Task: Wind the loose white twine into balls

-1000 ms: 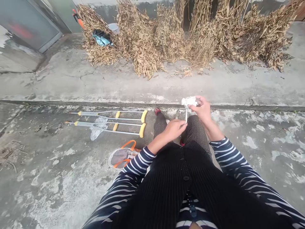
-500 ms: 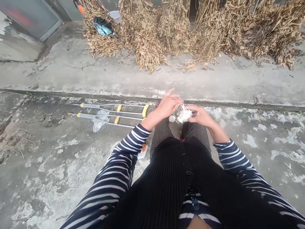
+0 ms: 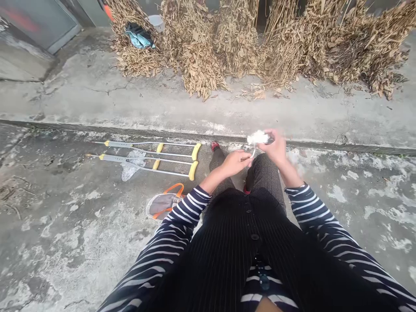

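Note:
My right hand [image 3: 275, 147] is closed around a small bright white bundle [image 3: 258, 137] with a frayed, strand-like look. Something dark shows between that hand's fingers, too blurred to name. A thin white strand [image 3: 254, 151] runs down from the bundle to my left hand [image 3: 237, 162], whose fingers pinch its lower end. Both hands are above my knees, close together but apart. The exact kind of the white bundle cannot be made out.
Two crutches [image 3: 146, 160] with yellow pads lie on the ground at left, over a clear plastic bag [image 3: 132, 166]. A bag with orange handles [image 3: 164, 204] lies nearer. Beyond the raised concrete ledge [image 3: 182, 106] stand dried plant bundles [image 3: 201, 56], with a blue and black cloth [image 3: 139, 37].
The white bundle and my right hand have moved up and right. My left hand has come lower, below the bundle, with the strand stretched between the hands. The bag with orange handles shows more.

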Tool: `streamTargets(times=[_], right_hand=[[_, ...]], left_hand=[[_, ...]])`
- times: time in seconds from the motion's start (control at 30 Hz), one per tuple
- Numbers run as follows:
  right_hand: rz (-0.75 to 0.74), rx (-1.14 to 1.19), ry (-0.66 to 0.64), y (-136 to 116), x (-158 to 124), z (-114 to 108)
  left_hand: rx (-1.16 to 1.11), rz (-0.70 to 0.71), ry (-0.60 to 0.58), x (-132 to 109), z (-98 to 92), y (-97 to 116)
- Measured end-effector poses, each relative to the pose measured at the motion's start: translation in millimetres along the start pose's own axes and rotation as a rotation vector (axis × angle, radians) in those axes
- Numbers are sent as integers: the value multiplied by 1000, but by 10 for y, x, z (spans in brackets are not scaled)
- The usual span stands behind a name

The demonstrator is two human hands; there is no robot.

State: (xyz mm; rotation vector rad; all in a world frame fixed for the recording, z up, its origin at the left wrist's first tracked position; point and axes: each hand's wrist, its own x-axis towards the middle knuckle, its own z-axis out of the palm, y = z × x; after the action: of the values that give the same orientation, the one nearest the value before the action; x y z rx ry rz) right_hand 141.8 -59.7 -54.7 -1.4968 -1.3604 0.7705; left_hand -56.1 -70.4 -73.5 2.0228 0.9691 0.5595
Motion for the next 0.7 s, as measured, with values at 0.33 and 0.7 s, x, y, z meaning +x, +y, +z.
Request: streamTargets(times=[0.33, 0.7], right_hand=[[274, 28, -582, 356, -328, 29], [585, 625, -503, 437, -611, -90]], left_hand=[[293, 111, -46, 38, -129, -227], [-44, -265, -14, -161, 595, -680]])
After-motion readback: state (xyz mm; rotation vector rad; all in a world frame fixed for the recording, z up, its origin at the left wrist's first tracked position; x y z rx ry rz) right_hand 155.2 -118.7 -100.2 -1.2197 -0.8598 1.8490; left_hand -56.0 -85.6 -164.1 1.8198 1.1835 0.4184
